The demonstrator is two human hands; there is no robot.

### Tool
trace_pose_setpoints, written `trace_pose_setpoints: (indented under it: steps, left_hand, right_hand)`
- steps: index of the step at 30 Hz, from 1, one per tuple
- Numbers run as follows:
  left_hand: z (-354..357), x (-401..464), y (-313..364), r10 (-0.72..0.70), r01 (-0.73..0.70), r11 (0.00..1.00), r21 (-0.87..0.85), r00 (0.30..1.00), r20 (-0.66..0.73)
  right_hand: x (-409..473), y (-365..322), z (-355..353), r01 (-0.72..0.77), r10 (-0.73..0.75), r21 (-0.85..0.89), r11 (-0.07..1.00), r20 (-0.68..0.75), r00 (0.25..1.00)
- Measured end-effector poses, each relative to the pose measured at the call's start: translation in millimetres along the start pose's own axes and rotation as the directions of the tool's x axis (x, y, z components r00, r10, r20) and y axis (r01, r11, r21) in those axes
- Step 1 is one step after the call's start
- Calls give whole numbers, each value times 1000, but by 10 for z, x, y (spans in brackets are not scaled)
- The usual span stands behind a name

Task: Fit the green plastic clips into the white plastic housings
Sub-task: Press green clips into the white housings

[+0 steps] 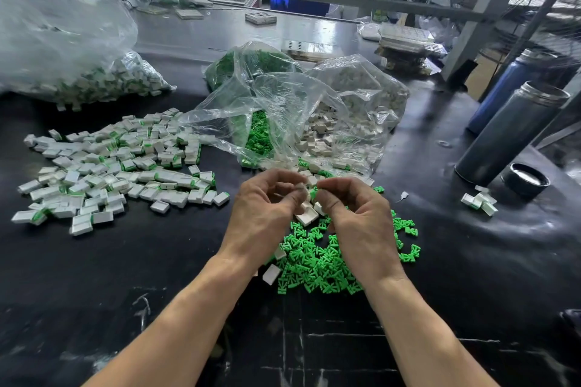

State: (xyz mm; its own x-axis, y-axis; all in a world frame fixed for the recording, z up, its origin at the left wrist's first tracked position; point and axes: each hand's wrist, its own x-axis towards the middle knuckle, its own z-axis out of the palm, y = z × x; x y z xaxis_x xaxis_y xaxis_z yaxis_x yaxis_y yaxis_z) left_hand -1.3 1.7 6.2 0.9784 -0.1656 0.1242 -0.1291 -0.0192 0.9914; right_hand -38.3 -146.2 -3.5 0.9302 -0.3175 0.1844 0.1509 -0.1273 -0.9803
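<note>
My left hand (267, 207) and my right hand (355, 214) meet fingertip to fingertip above the black table. The left pinches a small white housing (302, 188); the right pinches a green clip (313, 194) against it. How far the clip sits in the housing is hidden by my fingers. Loose green clips (327, 261) lie heaped under my hands, with a few loose white housings (306, 216) among them. A spread of assembled white housings with green ends (119, 166) covers the table to the left.
Open clear bags of green clips (259, 135) and white housings (342, 122) lie just beyond my hands. A fuller bag (94, 78) sits far left. Two metal flasks (509, 132) and a black lid (525, 179) stand right, beside a few assembled pieces (479, 202).
</note>
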Motion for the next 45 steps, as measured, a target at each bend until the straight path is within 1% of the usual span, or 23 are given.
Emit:
trace_pose_setpoints:
  steps: [6,12,19,22,24,29,35,39,42,45]
  left_hand:
    - [-22,22,-1,-28,29,995,-99,1000,12]
    - [-10,36,-14,-95,113,977,-181,990,105]
    - [44,19,14,-152,198,951,-238,968,199]
    - [43,36,-25,-152,195,961,-197,965,214]
    - [31,45,-64,-136,168,975,-144,968,212]
    - [-10,61,-124,-96,101,995,-25,982,162]
    - [-7,50,-105,-84,87,996,-12,988,132]
    - [19,20,-61,-6,4,1000,29,997,73]
    - [24,0,-50,63,-78,988,132,992,112]
    - [31,-4,-65,101,-128,966,223,987,128]
  right_hand:
    - [-8,5,3,-4,4,-1,1000,-5,1000]
    - [-7,-12,2,-9,10,32,999,-32,999]
    - [-6,-15,5,-20,21,55,998,-18,1000]
    - [-15,-19,3,-23,24,53,998,-20,1000]
    - [-21,-22,5,-20,21,35,999,-27,999]
    - [-34,-35,-1,-17,16,-9,1000,-31,999]
    - [-33,-38,-1,-23,24,7,1000,-27,999]
    - [-23,-42,19,4,-4,10,1000,-68,998]
    - [-17,-40,15,16,-15,13,1000,-99,995]
    - [-13,-30,-6,-1,5,39,999,-85,996]
